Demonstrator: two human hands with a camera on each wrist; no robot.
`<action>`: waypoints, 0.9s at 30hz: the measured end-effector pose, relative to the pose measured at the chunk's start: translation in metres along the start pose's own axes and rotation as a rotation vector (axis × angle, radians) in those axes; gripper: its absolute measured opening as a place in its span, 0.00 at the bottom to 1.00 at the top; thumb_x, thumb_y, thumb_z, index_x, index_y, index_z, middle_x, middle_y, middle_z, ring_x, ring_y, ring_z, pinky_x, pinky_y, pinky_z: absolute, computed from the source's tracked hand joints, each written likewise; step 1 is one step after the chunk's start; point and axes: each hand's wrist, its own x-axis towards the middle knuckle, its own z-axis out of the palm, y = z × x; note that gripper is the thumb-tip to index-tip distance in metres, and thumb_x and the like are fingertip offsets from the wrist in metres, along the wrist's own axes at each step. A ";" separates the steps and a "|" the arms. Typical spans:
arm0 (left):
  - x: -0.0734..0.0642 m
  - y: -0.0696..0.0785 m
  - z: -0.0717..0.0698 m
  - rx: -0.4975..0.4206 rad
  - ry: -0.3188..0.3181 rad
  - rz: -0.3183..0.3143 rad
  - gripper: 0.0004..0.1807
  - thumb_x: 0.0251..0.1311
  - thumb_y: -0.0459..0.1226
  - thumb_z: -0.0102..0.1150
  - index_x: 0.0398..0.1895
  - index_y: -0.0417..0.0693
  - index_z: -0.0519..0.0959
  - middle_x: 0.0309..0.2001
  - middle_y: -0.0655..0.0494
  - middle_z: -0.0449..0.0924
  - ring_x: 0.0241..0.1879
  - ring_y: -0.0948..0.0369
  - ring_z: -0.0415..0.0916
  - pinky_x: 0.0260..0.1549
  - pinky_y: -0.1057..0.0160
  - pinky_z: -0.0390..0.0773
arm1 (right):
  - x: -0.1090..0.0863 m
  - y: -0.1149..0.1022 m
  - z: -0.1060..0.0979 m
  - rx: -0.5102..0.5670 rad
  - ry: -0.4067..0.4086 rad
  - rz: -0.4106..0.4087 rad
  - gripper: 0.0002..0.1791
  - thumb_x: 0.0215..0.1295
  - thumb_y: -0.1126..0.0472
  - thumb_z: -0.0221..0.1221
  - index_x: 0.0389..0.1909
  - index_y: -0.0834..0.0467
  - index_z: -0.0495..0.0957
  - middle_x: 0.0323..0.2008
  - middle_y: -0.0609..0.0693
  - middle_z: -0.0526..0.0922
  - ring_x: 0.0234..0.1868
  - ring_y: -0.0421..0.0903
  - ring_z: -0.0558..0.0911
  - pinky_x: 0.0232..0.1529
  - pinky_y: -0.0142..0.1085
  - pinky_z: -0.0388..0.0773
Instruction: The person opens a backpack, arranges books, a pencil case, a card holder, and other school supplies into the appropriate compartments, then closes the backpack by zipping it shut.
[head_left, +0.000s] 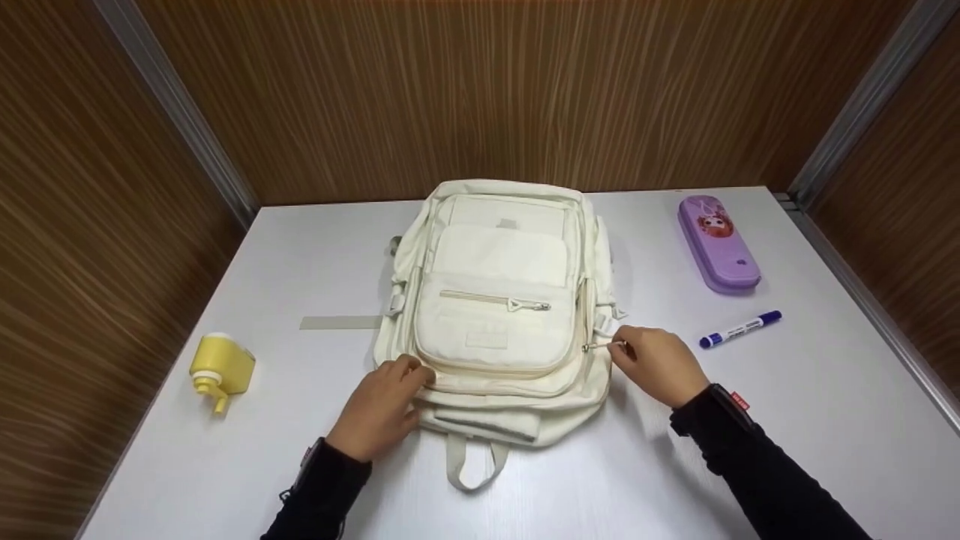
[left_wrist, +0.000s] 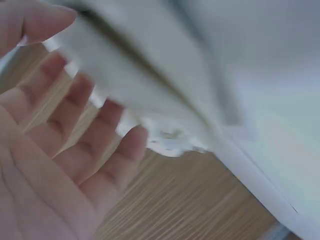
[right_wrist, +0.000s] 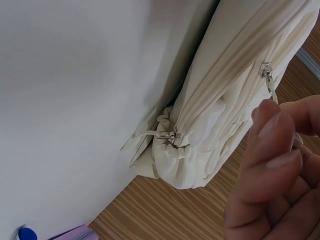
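Note:
A cream backpack (head_left: 499, 259) lies flat on the table, its front pockets facing up and its top loop (head_left: 474, 484) toward me. At its right side my right hand (head_left: 660, 366) pinches a zipper pull (head_left: 598, 346) between thumb and fingers. The right wrist view shows the metal zipper slider (right_wrist: 267, 71) on the pocket's seam, with the cord drawn into the fingertips. My left hand (head_left: 382, 405) touches the bag's lower left edge. Its fingers look loosely bent in the left wrist view, and the thumb stands apart from them.
A yellow bottle-like item (head_left: 223, 365) with a spout lies at the left. To the right are a purple pencil case (head_left: 720, 247) and a blue-and-white marker (head_left: 741, 329). A loose strap (head_left: 339, 322) sticks out leftward from the bag. Wood-grain panels (head_left: 487, 97) enclose the table.

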 end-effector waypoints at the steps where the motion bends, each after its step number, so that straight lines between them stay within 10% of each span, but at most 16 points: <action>1: -0.001 -0.001 0.001 -0.007 -0.009 -0.003 0.26 0.40 0.29 0.70 0.46 0.51 0.75 0.45 0.55 0.76 0.44 0.54 0.76 0.42 0.55 0.77 | 0.001 0.001 0.000 -0.001 0.002 0.003 0.06 0.61 0.65 0.58 0.24 0.56 0.78 0.16 0.42 0.71 0.18 0.40 0.68 0.23 0.36 0.67; 10: -0.008 -0.007 0.008 -0.021 -0.015 -0.050 0.32 0.33 0.26 0.69 0.47 0.54 0.73 0.46 0.58 0.71 0.45 0.58 0.74 0.39 0.58 0.77 | 0.006 0.007 -0.002 0.022 -0.025 0.026 0.08 0.65 0.63 0.57 0.26 0.57 0.78 0.16 0.42 0.70 0.19 0.40 0.66 0.24 0.35 0.64; 27: -0.005 0.011 0.030 0.095 0.072 0.054 0.22 0.37 0.37 0.75 0.36 0.52 0.72 0.33 0.62 0.70 0.32 0.62 0.71 0.28 0.65 0.73 | 0.001 0.012 -0.006 -0.038 -0.016 0.008 0.10 0.64 0.64 0.59 0.22 0.56 0.75 0.16 0.44 0.69 0.19 0.41 0.68 0.24 0.37 0.66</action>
